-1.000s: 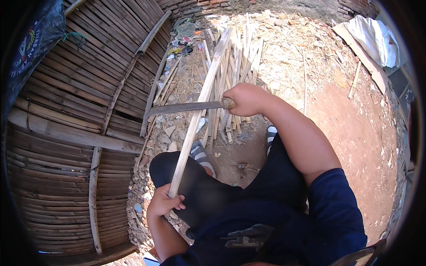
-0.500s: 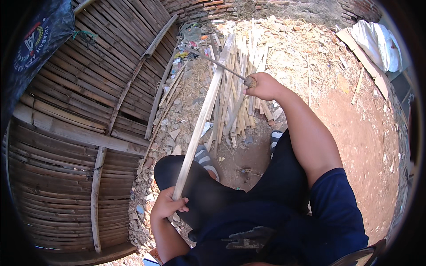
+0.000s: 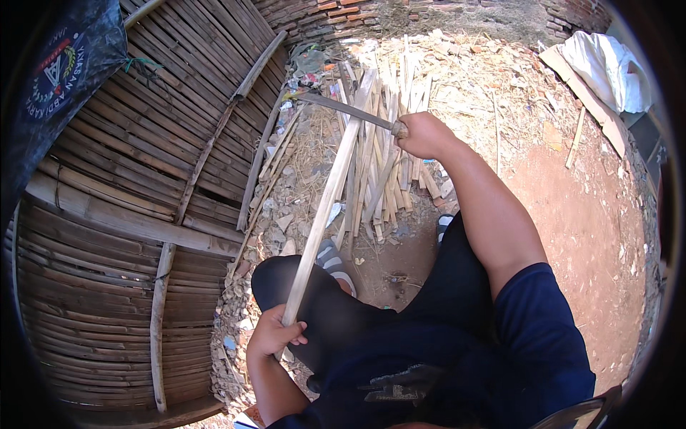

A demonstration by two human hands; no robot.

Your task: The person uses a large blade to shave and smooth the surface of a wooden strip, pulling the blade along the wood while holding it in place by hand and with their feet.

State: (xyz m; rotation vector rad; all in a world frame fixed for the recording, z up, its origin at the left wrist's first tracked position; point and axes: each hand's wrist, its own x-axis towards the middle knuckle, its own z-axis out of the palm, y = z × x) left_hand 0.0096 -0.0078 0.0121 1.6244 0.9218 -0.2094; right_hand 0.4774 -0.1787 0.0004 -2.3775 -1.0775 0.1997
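My left hand (image 3: 276,331) is closed around the near end of a long pale wooden strip (image 3: 318,232), beside my bent left knee. The strip slants away from me, its far end above a heap of cut strips (image 3: 389,171). In my right hand (image 3: 426,134) is a machete (image 3: 343,108), gripped by its short handle. Its dark blade points left and crosses the strip near the far end; I cannot tell whether they touch. My right fingers are partly hidden behind the back of the hand.
A bamboo slat wall (image 3: 107,250) stands close on my left, with a dark printed banner (image 3: 78,79) at its upper corner. Far ahead is a brick wall (image 3: 443,16). A white sack (image 3: 604,70) lies far right. Rubble and straw litter the ground around my sandalled feet (image 3: 332,263).
The machete has turned so that more of its blade's flat side shows. My right hand has shifted slightly away from me, while the strip's far end has dipped a little nearer.
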